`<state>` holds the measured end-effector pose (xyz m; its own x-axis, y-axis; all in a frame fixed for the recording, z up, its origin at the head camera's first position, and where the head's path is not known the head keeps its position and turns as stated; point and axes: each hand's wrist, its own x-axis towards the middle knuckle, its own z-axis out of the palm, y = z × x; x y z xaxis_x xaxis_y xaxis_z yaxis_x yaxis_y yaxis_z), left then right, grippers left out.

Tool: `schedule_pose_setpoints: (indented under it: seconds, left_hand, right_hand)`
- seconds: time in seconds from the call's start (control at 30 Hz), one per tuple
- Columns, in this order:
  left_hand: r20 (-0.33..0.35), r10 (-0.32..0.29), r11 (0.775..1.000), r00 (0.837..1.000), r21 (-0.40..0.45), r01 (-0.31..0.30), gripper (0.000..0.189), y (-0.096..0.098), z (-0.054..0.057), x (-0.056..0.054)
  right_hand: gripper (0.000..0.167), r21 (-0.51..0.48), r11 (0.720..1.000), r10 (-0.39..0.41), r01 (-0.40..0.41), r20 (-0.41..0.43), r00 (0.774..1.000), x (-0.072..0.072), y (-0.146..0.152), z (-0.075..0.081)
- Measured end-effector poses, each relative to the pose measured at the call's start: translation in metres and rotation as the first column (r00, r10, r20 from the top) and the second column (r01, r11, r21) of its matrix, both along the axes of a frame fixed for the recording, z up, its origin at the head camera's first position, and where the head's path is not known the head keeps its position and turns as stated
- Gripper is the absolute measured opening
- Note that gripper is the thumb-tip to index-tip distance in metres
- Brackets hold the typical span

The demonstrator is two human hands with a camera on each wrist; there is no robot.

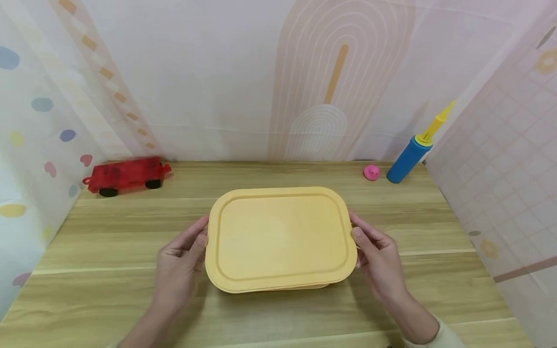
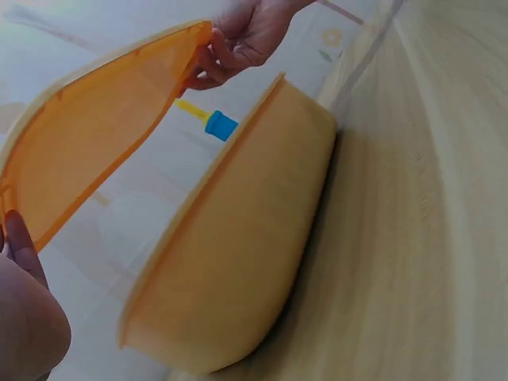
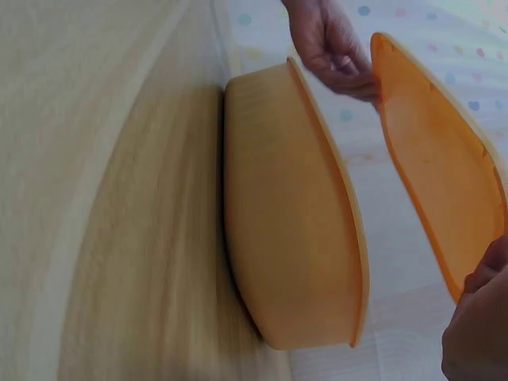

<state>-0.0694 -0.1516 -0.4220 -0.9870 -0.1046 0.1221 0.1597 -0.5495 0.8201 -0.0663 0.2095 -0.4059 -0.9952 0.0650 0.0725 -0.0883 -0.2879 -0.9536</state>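
Two hands hold a yellow rounded-rectangle lid [image 1: 280, 237] level in the air, one at each short end. The left hand [image 1: 176, 270] pinches its left end, thumb on the edge and fingers beneath. At the other end the right hand [image 1: 383, 261] grips in the same way. Below the lid stands a matching yellow box [image 2: 230, 230] on the table; both wrist views show a gap between its rim and the lid. From the head view the lid hides nearly all of the box, and the box's inside is out of sight.
A red toy wagon [image 1: 126, 175] with black wheels stands at the back left of the wooden table [image 1: 109, 241]. Toward the back right are a small pink duck [image 1: 372, 172] and a blue hand pump [image 1: 408, 159] with a yellow nozzle. Patterned cloth [image 1: 209, 87] walls the table in.
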Motion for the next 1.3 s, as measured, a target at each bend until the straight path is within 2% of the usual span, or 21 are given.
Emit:
schedule_pose_setpoints:
  seconds: [0.03,0.07,0.13,0.17,0.2,0.27,0.3,0.37,0.4,0.43,0.53,0.57,0.6,0.67,0.77,0.83,1.03,1.3]
  left_hand:
    - [0.016,0.000,1.000,1.000,0.028,0.000,0.036,0.001,-0.002,0.000]
    - [0.032,0.011,1.000,0.999,0.021,-0.012,0.035,0.002,-0.003,0.000]
    - [0.049,0.072,0.994,0.996,-0.091,-0.068,0.034,0.005,-0.003,0.002]
    - [0.046,0.110,0.976,0.993,-0.193,-0.099,0.034,0.006,-0.004,0.004]
    - [0.036,0.149,0.943,0.988,-0.307,-0.131,0.035,0.007,-0.004,0.005]
    - [-0.007,0.190,0.846,0.982,-0.506,-0.168,0.039,0.008,-0.005,0.008]
    - [-0.034,0.192,0.794,0.981,-0.582,-0.176,0.042,0.008,-0.006,0.009]
    - [-0.074,0.150,0.711,0.986,-0.684,-0.160,0.047,0.008,-0.008,0.011]
    - [-0.076,0.119,0.679,0.990,-0.721,-0.136,0.050,0.008,-0.008,0.013]
    - [-0.067,0.083,0.656,0.994,-0.747,-0.105,0.053,0.007,-0.009,0.015]
    - [-0.004,-0.021,0.616,1.000,-0.788,0.010,0.058,0.008,-0.011,0.019]
    - [0.018,-0.048,0.615,0.999,-0.788,0.044,0.059,0.008,-0.012,0.021]
    - [0.036,-0.075,0.623,0.997,-0.778,0.075,0.061,0.009,-0.013,0.023]
    - [0.051,-0.125,0.657,0.991,-0.744,0.121,0.064,0.011,-0.016,0.026]
    - [0.046,-0.167,0.697,0.985,-0.701,0.151,0.067,0.015,-0.021,0.030]
    - [0.058,-0.174,0.707,0.983,-0.687,0.166,0.068,0.016,-0.023,0.031]
    - [0.150,-0.164,0.697,0.975,-0.682,0.222,0.072,0.018,-0.028,0.035]
    - [0.194,-0.138,0.689,0.971,-0.686,0.235,0.073,0.015,-0.032,0.037]
  right_hand:
    - [0.035,-0.001,1.000,0.016,-0.016,-0.002,1.000,0.000,0.000,-0.001]
    - [0.036,-0.006,0.999,0.035,-0.035,-0.002,0.999,0.001,0.000,-0.002]
    - [0.037,-0.012,0.997,0.077,-0.077,-0.004,0.997,0.001,0.001,-0.004]
    - [0.037,-0.011,0.995,0.095,-0.095,-0.006,0.995,0.002,0.001,-0.004]
    - [0.038,-0.009,0.993,0.114,-0.114,-0.010,0.993,0.002,0.001,-0.005]
    - [0.040,0.006,0.990,0.142,-0.141,-0.014,0.990,0.003,0.002,-0.006]
    - [0.041,0.019,0.988,0.151,-0.151,-0.017,0.988,0.003,0.002,-0.007]
    - [0.042,0.039,0.986,0.165,-0.164,-0.021,0.986,0.004,0.002,-0.007]
    - [0.043,0.046,0.985,0.169,-0.168,-0.022,0.985,0.004,0.002,-0.007]
    - [0.043,0.053,0.985,0.168,-0.167,-0.021,0.986,0.004,0.002,-0.007]
    - [0.046,0.082,0.984,0.157,-0.157,0.007,0.988,0.005,0.001,-0.007]
    - [0.048,0.093,0.984,0.151,-0.153,0.028,0.988,0.005,0.001,-0.007]
    - [0.049,0.105,0.984,0.142,-0.147,0.052,0.989,0.005,0.000,-0.007]
    - [0.051,0.122,0.984,0.120,-0.133,0.109,0.987,0.006,0.000,-0.007]
    - [0.051,0.141,0.983,0.090,-0.116,0.175,0.980,0.007,-0.002,-0.007]
    - [0.051,0.153,0.982,0.077,-0.109,0.201,0.977,0.007,-0.003,-0.008]
    - [0.053,0.202,0.971,0.074,-0.129,0.260,0.963,0.008,-0.004,-0.013]
    - [0.056,0.204,0.961,0.116,-0.188,0.324,0.939,0.009,-0.003,-0.025]
